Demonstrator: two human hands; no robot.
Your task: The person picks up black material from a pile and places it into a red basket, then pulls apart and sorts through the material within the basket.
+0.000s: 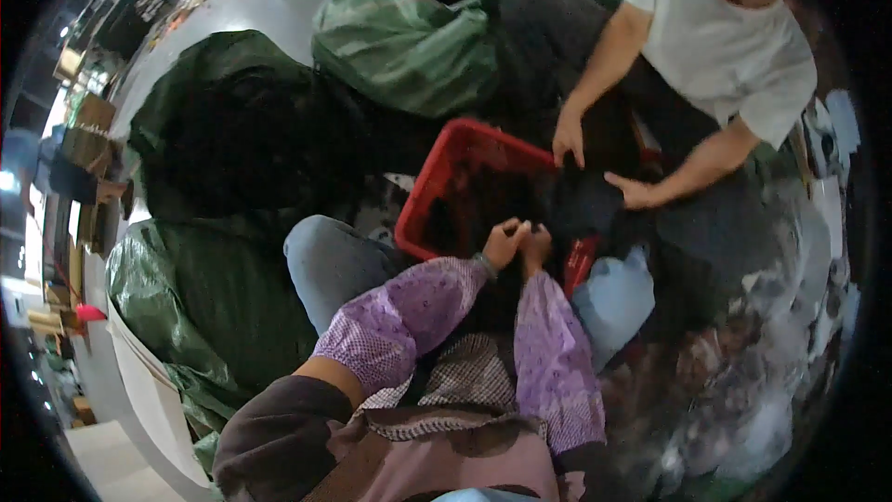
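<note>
My left hand (504, 244) and my right hand (535, 247) meet in front of me at the near edge of a red plastic basket (430, 181). Both are closed, fingertips pinched together; whatever sits between them is too small and dark to make out. Dark material (483, 200) lies inside the basket. Across from me a seated person in a white shirt has both hands at a black, cloth-like piece (587, 203) over the basket's right side. Purple patterned sleeve covers (446, 302) cover my forearms.
A green sack (209, 316) full of black material stands open at my left. Another green sack (409, 46) is beyond the basket. Clear plastic bags (734, 409) lie at the lower right. My knees (334, 260) flank the basket's near side.
</note>
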